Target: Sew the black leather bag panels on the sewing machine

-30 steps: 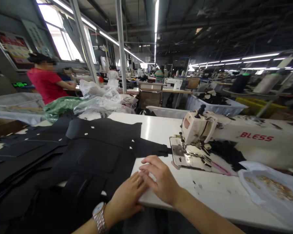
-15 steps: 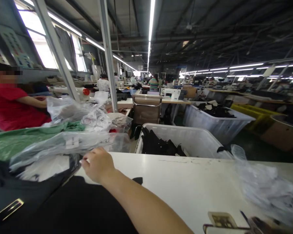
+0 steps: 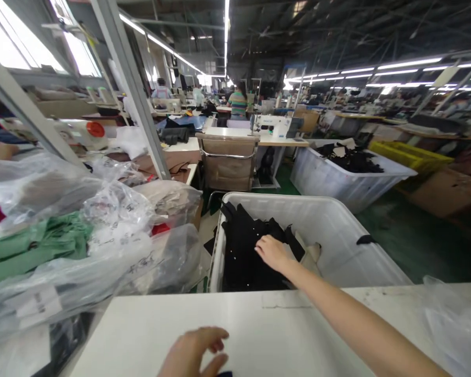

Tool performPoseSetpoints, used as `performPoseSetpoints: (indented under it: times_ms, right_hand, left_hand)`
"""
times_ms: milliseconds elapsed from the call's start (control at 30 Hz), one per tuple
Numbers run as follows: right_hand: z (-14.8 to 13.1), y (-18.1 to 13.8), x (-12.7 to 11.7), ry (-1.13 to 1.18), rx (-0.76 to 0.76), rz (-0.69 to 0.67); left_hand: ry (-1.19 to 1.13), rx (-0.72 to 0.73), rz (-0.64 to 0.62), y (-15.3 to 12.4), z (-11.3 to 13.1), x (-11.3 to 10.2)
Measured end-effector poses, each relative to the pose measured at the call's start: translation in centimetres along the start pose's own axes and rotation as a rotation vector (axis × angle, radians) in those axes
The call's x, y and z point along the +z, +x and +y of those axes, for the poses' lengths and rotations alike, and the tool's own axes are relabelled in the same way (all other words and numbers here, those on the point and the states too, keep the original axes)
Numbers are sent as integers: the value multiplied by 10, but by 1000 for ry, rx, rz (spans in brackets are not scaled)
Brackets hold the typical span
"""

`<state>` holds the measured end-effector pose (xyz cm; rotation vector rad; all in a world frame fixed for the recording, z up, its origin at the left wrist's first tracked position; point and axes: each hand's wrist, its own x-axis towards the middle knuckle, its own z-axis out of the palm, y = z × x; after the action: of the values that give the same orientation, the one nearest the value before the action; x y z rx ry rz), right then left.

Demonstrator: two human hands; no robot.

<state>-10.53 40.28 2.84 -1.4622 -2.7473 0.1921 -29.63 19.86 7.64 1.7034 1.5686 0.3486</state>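
Observation:
My right hand point(image 3: 273, 252) reaches over the table's far edge into a white plastic bin point(image 3: 337, 209). Its fingers are bent together on black cloth point(image 3: 243, 251) heaped at the bin's left side; how much they grip is partly hidden. A pale cloth piece point(image 3: 312, 256) lies beside the black heap. Low in the view, my left hand point(image 3: 200, 351) hovers over the white table point(image 3: 149, 319), thumb and fingers apart with a gap between them. A small dark bit shows just under it at the bottom edge.
Clear plastic bags point(image 3: 121, 209) and green cloth point(image 3: 43, 241) pile up on the left. A metal post point(image 3: 135, 84) rises behind them. Beyond the bin are a chair point(image 3: 227, 162), a sewing machine point(image 3: 272, 125) and another bin point(image 3: 325, 175) of scraps. More plastic point(image 3: 455, 324) lies right.
My right hand has gone from the black cloth on the table's left to the bin. My left hand has come into view. The black cloth has left the visible tabletop, and the view has shifted.

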Motion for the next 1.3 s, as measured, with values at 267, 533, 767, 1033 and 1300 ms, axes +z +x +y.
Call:
performPoseSetpoints:
  times_ms: [267,533,767,1033,1300]
  right_hand:
    - [141,8,35,-125,253,-119]
    - [170,22,104,-93,341,-149]
    - [196,24,106,-106,485,-137]
    - [197,31,109,-54,500,-134]
    - [198,32,106,-35,492,-112]
  left_hand:
    - [331,-156,81,161,-73,-55]
    - [649,-105,210,334,-109,-39]
    - [740,-244,307,389,-129,20]
    - [699,-241,452,398,-135,42]
    - [377,-295,385,412,-130,30]
